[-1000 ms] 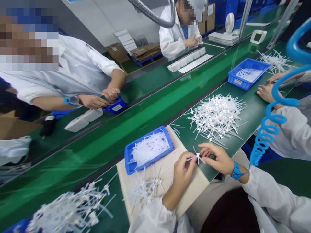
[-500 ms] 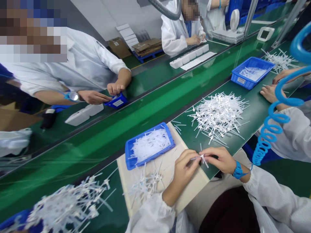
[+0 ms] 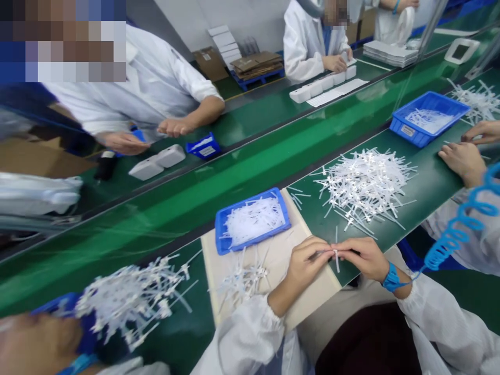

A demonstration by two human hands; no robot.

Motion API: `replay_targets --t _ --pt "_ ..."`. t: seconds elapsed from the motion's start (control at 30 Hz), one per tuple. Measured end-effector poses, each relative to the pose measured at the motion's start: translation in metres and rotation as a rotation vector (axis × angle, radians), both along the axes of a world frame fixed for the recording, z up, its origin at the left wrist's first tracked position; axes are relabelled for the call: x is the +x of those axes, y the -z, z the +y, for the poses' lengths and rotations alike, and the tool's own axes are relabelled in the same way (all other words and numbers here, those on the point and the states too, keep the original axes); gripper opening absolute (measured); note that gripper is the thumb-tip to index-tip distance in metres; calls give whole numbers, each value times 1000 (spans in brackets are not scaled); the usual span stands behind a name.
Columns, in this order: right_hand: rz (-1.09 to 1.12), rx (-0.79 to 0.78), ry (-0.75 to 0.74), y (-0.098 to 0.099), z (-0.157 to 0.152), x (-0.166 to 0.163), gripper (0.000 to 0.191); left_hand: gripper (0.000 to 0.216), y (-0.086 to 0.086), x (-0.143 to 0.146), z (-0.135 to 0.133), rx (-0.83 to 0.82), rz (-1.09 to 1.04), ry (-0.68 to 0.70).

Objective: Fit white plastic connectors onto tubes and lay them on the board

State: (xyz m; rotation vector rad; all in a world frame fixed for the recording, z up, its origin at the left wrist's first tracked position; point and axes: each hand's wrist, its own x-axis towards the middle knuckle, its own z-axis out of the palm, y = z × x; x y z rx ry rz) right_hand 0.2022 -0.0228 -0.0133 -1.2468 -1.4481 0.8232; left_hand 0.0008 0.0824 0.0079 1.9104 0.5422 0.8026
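Observation:
My left hand (image 3: 307, 263) and my right hand (image 3: 363, 255) meet fingertip to fingertip over the front edge of a cream board (image 3: 312, 297). Between them they pinch a small white fitting with thin tubes (image 3: 337, 263); one tube points up and another down, while the fingers cover its centre. Behind my left hand is a shallow blue tray (image 3: 219, 239) full of short translucent tubes. Several tubed pieces (image 3: 246, 278) lie on the board beside my left forearm. Beyond my right hand, a large pile of similar white pieces (image 3: 367, 185) covers part of the green bench.
Another pile (image 3: 136, 291) lies at left, near a co-worker's blurred hand (image 3: 39, 341). At right are a blue bin (image 3: 410, 133), a co-worker's hands (image 3: 464, 159) and a coiled blue hose (image 3: 455, 237). A green conveyor (image 3: 167, 208) runs behind, with people beyond it.
The pinched piece has turned so its tube stands nearly upright, and my fingertips are closer together. Across the conveyor, a co-worker has released a small blue box. A co-worker's hand has entered at lower left.

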Motion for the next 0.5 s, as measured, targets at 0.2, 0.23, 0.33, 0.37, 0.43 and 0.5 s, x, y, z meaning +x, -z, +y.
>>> replay_targets --t 0.2,0.23,0.33,0.37,0.43,0.5 --pt "131 -67 103 7 0 9 19 33 4 2 -1 88 13 -39" --pt "202 -64 144 9 0 10 19 41 5 2 -1 139 9 -68" --pt "413 -7 252 11 2 14 21 46 1 3 -7 346 -3 -106" --pt "454 7 266 11 3 13 22 39 -2 4 -12 414 0 -73" --pt "473 0 270 9 6 10 22 23 -12 4 -26 524 -11 89" --pt "439 -17 249 5 11 1 22 13 -22 0 -40 564 18 205"
